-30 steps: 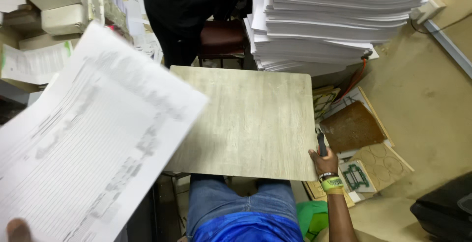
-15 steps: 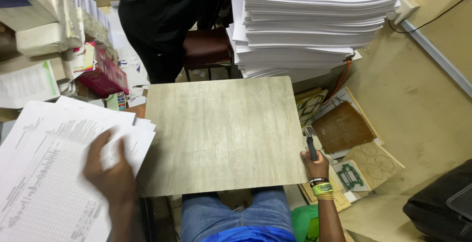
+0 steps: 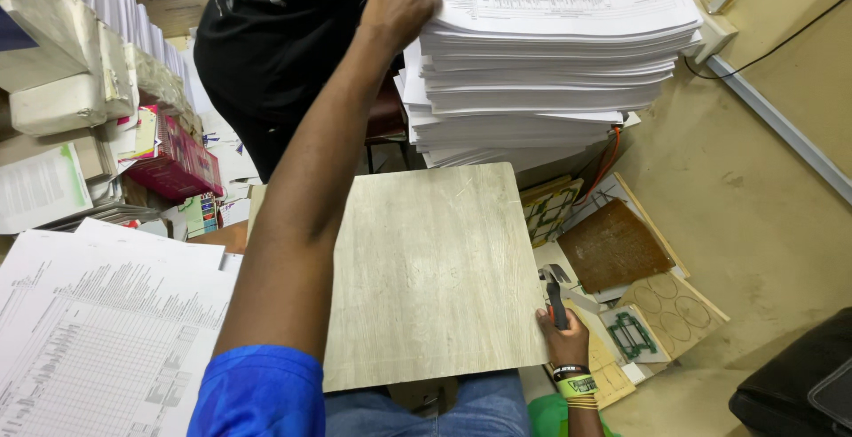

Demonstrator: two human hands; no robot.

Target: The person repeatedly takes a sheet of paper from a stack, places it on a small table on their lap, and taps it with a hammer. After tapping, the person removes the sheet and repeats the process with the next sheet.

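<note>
Left hand (image 3: 399,7) risen from sheets to paper stack (image 3: 550,47), fingers hidden; right hand (image 3: 561,335) grips stapler (image 3: 555,293), half-hidden.

Bare board (image 3: 435,277) open, tall paper stack (image 3: 550,55) behind, clutter crowding both sides

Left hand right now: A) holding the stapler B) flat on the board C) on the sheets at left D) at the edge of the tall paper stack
D: the left hand grips the tall paper stack at its upper left edge, above the board.
</note>
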